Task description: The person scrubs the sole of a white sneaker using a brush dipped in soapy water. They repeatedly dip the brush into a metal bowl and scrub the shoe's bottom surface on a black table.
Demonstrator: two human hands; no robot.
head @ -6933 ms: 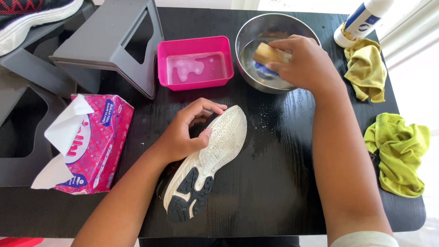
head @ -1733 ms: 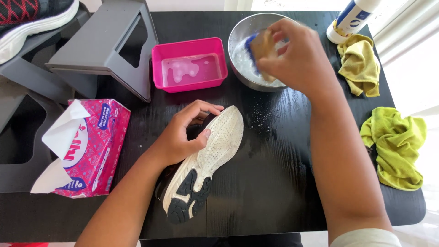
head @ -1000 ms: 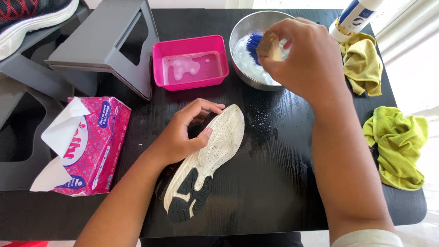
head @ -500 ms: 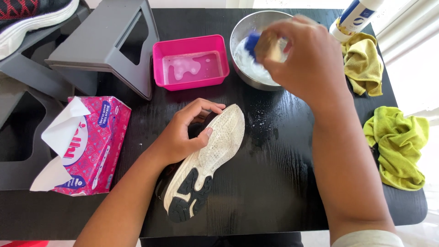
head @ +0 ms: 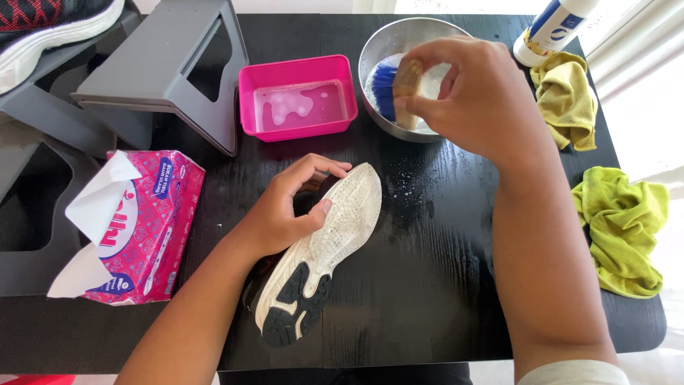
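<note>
Both hands are closed on something: the left hand (head: 285, 214) grips a shoe (head: 324, 257) lying sole-up on the black table (head: 442, 285), while the right hand (head: 477, 96) pinches a wooden-backed brush (head: 395, 89) with blue bristles over the metal bowl (head: 388, 43). Its white sole, with dark heel patches, runs diagonally, toe toward the bowl and heel toward the near table edge. Soapy foam shows in the bowl, and cloudy water with suds sits in the pink tub (head: 299, 100) beside it.
</note>
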